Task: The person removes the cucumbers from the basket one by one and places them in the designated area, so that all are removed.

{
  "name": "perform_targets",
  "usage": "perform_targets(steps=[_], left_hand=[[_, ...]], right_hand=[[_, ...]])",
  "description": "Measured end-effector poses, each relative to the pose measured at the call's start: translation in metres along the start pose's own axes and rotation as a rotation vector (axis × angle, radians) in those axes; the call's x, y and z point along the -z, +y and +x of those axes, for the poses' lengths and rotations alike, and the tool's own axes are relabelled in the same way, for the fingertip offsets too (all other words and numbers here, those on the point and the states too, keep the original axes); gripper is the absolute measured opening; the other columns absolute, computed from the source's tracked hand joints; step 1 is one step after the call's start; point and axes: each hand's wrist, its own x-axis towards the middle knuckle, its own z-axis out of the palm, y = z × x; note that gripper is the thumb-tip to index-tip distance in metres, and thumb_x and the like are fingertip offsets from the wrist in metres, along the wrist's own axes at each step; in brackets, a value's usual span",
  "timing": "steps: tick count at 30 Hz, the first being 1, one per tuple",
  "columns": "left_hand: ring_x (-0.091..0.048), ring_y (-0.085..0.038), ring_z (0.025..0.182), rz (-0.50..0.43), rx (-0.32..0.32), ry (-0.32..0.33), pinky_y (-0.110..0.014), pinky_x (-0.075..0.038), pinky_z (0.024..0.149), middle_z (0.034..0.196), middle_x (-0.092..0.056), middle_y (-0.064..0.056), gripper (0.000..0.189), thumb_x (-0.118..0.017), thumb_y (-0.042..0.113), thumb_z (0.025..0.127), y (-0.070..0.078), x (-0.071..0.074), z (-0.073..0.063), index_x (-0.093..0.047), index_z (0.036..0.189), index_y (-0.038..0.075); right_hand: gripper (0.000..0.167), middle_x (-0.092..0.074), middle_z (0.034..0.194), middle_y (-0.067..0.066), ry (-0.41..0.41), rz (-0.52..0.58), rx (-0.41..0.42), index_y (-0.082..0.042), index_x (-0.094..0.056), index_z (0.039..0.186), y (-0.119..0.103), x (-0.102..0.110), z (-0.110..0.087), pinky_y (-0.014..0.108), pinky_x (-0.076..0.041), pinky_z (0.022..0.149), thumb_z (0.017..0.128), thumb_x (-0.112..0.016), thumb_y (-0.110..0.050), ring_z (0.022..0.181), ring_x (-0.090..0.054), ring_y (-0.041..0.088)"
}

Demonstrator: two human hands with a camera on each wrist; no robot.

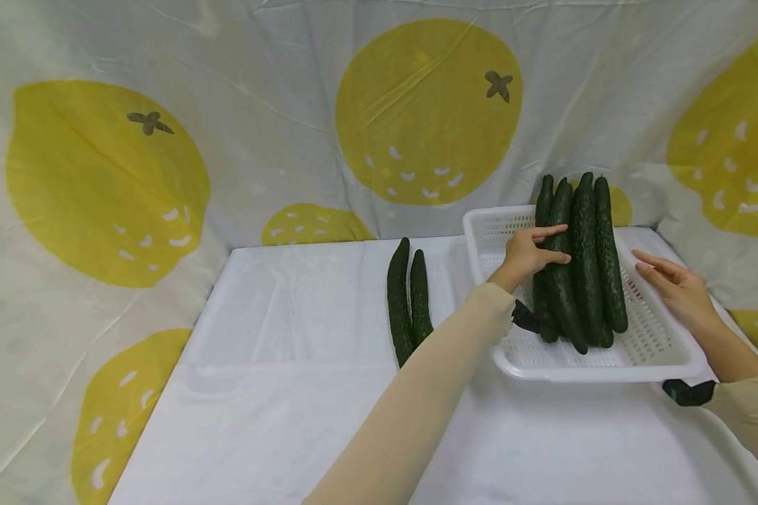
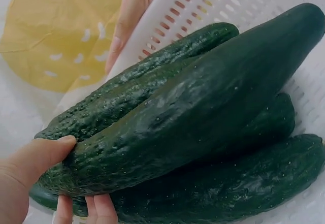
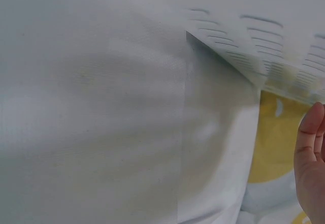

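Note:
My left hand (image 1: 526, 258) reaches into a white plastic basket (image 1: 596, 375) and grips a dark green cucumber (image 1: 565, 301). In the left wrist view the thumb lies on top of this cucumber (image 2: 198, 107) near one end, with fingertips showing below it. Several more cucumbers (image 1: 609, 266) lie side by side around it, their far ends rising above the basket's back rim. Beside the basket's right side is my right hand (image 1: 685, 291), its fingers extended along the outer wall. The right wrist view catches only part of that hand (image 3: 311, 163), at the right edge under the basket's slotted wall.
Two cucumbers (image 1: 399, 301) lie on the white-covered table (image 1: 278, 421) left of the basket, partly behind my left sleeve. A pale curtain with yellow lemon prints (image 1: 429, 112) hangs behind the table. Dark straps (image 1: 688, 393) show at my wrists.

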Motion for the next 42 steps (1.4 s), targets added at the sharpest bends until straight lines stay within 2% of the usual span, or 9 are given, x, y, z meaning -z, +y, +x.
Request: perform_targets(steps=[5, 11, 15, 19, 24, 31, 33, 38, 42], left_hand=[[-0.061, -0.008, 0.108, -0.101, 0.024, -0.009, -0.025, -0.059, 0.068, 0.124, -0.062, 0.005, 0.052, -0.087, 0.001, 0.076, 0.004, 0.001, 0.000, -0.077, 0.117, 0.031], [-0.061, -0.007, 0.104, -0.160, 0.018, -0.020, -0.026, -0.059, 0.068, 0.122, -0.062, 0.004, 0.049, -0.086, 0.001, 0.077, 0.010, 0.003, -0.001, -0.077, 0.116, 0.029], [-0.064, -0.010, 0.096, -0.204, 0.027, -0.026, -0.027, -0.060, 0.067, 0.119, -0.063, 0.002, 0.047, -0.087, 0.002, 0.077, 0.018, 0.006, -0.004, -0.078, 0.115, 0.028], [-0.064, -0.009, 0.093, -0.206, 0.028, -0.041, -0.027, -0.060, 0.065, 0.118, -0.063, 0.002, 0.047, -0.087, 0.002, 0.076, 0.026, 0.011, -0.008, -0.078, 0.115, 0.027], [-0.066, -0.009, 0.093, -0.206, 0.050, -0.055, -0.029, -0.060, 0.065, 0.120, -0.065, 0.002, 0.047, -0.087, 0.004, 0.077, 0.034, 0.020, -0.011, -0.078, 0.113, 0.031], [-0.065, -0.008, 0.100, -0.284, 0.092, -0.099, -0.036, -0.061, 0.071, 0.126, -0.064, -0.002, 0.045, -0.086, 0.005, 0.078, 0.044, 0.045, -0.021, -0.078, 0.113, 0.031], [-0.067, -0.009, 0.098, -0.294, 0.094, -0.114, -0.036, -0.061, 0.072, 0.129, -0.063, -0.003, 0.045, -0.085, 0.005, 0.079, 0.048, 0.054, -0.025, -0.078, 0.113, 0.032], [-0.069, -0.011, 0.090, -0.329, 0.089, -0.162, -0.034, -0.061, 0.071, 0.130, -0.062, -0.004, 0.046, -0.085, 0.005, 0.080, 0.054, 0.075, -0.035, -0.077, 0.115, 0.034], [-0.070, -0.013, 0.088, -0.363, 0.073, -0.200, -0.034, -0.061, 0.072, 0.129, -0.062, -0.005, 0.047, -0.084, 0.003, 0.081, 0.057, 0.089, -0.041, -0.076, 0.118, 0.032]], right_hand=[[0.040, -0.052, 0.096, -0.049, 0.002, 0.026, 0.007, -0.039, -0.055, 0.142, 0.000, 0.000, 0.001, 0.001, -0.030, 0.075, 0.104, -0.057, -0.029, 0.113, -0.039, -0.012], [0.040, -0.053, 0.095, -0.049, 0.003, 0.031, -0.001, -0.037, -0.055, 0.143, -0.003, -0.001, 0.002, -0.001, -0.029, 0.079, 0.104, -0.057, -0.030, 0.118, -0.038, -0.011], [0.039, -0.056, 0.095, -0.047, 0.006, 0.048, 0.008, -0.038, -0.058, 0.140, -0.004, -0.002, 0.004, 0.000, -0.031, 0.078, 0.103, -0.058, -0.027, 0.111, -0.041, -0.013], [0.037, -0.057, 0.094, -0.045, 0.006, 0.062, 0.017, -0.040, -0.061, 0.136, -0.005, -0.003, 0.004, 0.002, -0.031, 0.074, 0.103, -0.058, -0.023, 0.099, -0.041, -0.017], [0.038, -0.056, 0.094, -0.046, 0.011, 0.054, 0.012, -0.039, -0.059, 0.138, -0.005, -0.003, 0.002, 0.002, -0.030, 0.076, 0.104, -0.058, -0.024, 0.101, -0.041, -0.017], [0.040, -0.052, 0.100, -0.049, 0.005, 0.026, 0.009, -0.035, -0.054, 0.144, -0.003, -0.003, 0.002, -0.004, -0.025, 0.085, 0.104, -0.056, -0.027, 0.123, -0.036, -0.011], [0.041, -0.050, 0.100, -0.050, -0.001, 0.013, -0.005, -0.036, -0.052, 0.145, -0.003, -0.003, 0.001, -0.002, -0.023, 0.089, 0.104, -0.056, -0.030, 0.127, -0.033, -0.009], [0.042, -0.050, 0.097, -0.051, -0.007, 0.005, -0.028, -0.037, -0.051, 0.146, -0.002, -0.001, 0.001, -0.001, -0.025, 0.086, 0.104, -0.055, -0.034, 0.127, -0.033, -0.007], [0.041, -0.052, 0.096, -0.050, 0.000, 0.028, -0.020, -0.038, -0.055, 0.143, 0.000, 0.001, 0.001, -0.001, -0.028, 0.078, 0.103, -0.057, -0.031, 0.122, -0.037, -0.008]])
